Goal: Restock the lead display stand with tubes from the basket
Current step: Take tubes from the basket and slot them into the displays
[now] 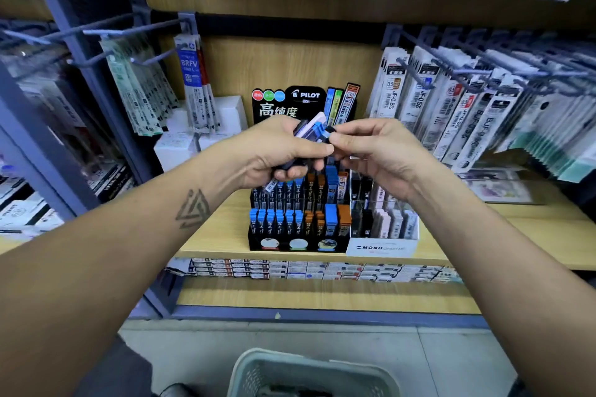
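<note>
— Looking at the middle of the frame, what do the two hands do?

— Both forearms come in from the lower corners and meet in front of the shelf. The left hand is curled around a bundle of tubes, with the thumb pointing toward the right and the fingers wrapped under the bundle. The tubes stick out above the fist with blue caps, and one lower end shows under the hand.

— And the right hand?

— It pinches with thumb and forefinger the top of one tube at the right edge of the bundle. The other fingers are bent loosely below. The two hands touch almost at the thumb tips.

— Where is the lead display stand?

— Just behind and below the hands, in the centre, standing on the wooden shelf. It is black with a Pilot sign on top, and its rows hold tubes with blue and orange caps. A white Mono box stands touching its right side.

— And the basket?

— At the bottom centre of the frame, on the floor, pale green with a mesh wall. What lies inside I cannot tell
</note>
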Motion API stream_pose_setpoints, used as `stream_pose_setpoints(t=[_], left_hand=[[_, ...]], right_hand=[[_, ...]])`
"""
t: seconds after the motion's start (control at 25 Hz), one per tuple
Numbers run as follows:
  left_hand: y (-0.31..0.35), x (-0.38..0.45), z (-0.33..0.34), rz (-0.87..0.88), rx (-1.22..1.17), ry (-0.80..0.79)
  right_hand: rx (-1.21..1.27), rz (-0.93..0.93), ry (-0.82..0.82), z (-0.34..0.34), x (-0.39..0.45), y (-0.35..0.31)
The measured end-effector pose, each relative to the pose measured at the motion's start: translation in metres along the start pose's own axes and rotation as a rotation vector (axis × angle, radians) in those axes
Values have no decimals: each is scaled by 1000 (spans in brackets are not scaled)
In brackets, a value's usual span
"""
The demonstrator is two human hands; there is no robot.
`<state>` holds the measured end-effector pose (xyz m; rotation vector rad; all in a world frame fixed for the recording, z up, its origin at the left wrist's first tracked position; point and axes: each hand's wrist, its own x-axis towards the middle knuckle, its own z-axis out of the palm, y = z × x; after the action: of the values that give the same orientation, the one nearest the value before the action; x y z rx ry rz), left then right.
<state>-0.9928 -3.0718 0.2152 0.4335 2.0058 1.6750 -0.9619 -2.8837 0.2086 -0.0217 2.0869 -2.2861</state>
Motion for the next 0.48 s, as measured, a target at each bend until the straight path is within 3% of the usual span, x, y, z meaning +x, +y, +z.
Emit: stream_pose_setpoints(t=[0.16, 0.48], left_hand=[[0, 9, 10, 0, -25, -50], [-3, 26, 13, -50, -154, 10]], right_hand=[[25, 14, 20, -16, -3, -1], [57, -39, 113, -41, -3, 1]])
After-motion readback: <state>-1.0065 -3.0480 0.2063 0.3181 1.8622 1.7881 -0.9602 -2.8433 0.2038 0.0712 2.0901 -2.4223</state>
